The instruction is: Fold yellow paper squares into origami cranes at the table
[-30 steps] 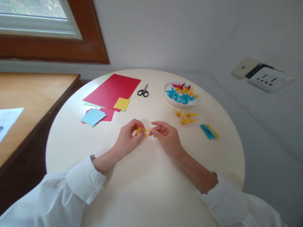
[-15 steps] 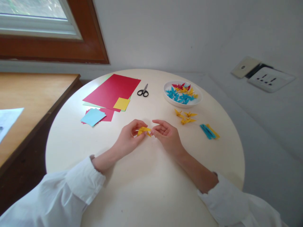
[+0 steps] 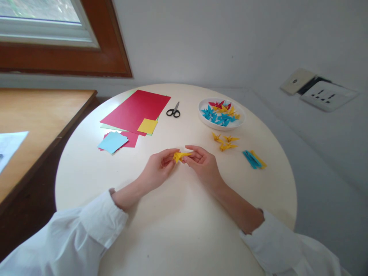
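Between my two hands, above the middle of the round table, is a small yellow paper crane. My left hand pinches its left side with thumb and fingers. My right hand has thumb and fingertips closed on its right end, and part of the paper there is hidden. Beyond my right hand, three loose yellow paper cranes rest on the table. Farther back, a white round dish holds several red, yellow and blue cranes.
Folded blue and yellow paper strips lie to the right. Black-handled scissors lie at the back. On the left are a large red sheet, a yellow square and light blue squares. The round table stands near the wall.
The yellow crane has turned and shifted slightly right. My right fingers, earlier just at its tip, now grip its right end. My left fingers have moved a little.
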Motion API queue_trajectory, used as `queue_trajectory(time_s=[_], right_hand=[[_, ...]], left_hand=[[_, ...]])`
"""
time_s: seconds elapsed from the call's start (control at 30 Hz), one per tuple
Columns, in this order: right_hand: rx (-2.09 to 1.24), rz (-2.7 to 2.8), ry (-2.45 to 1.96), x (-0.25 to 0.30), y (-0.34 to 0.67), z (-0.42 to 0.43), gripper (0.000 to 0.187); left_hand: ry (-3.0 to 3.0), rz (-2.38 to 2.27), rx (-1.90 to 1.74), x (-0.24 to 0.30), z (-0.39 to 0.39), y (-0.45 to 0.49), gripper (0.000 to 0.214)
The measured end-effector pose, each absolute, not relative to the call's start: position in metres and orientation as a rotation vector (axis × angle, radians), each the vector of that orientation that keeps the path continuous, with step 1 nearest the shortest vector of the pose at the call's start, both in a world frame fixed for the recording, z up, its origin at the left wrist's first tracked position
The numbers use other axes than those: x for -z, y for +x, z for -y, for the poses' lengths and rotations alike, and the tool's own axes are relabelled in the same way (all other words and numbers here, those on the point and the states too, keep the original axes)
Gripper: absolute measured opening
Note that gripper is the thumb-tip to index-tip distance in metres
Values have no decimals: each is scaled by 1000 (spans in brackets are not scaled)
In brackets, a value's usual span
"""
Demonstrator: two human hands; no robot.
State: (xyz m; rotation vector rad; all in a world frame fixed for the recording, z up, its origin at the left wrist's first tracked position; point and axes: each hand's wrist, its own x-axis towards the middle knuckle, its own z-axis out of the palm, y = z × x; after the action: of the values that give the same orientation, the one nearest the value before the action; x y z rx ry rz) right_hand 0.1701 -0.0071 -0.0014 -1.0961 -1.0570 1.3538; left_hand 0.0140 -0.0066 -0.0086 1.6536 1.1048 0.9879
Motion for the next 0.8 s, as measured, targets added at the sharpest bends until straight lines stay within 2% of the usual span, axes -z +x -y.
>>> queue_trajectory(time_s=[0.63,0.8], right_hand=[[-1180,1244,-1180,-1,171,7,17],[-1201,1234,-1152,3,171,7,17]], left_hand=[[1761,-1067,-978,9,8,14,32],[1761,-1075,-964,7,9,14,31]])
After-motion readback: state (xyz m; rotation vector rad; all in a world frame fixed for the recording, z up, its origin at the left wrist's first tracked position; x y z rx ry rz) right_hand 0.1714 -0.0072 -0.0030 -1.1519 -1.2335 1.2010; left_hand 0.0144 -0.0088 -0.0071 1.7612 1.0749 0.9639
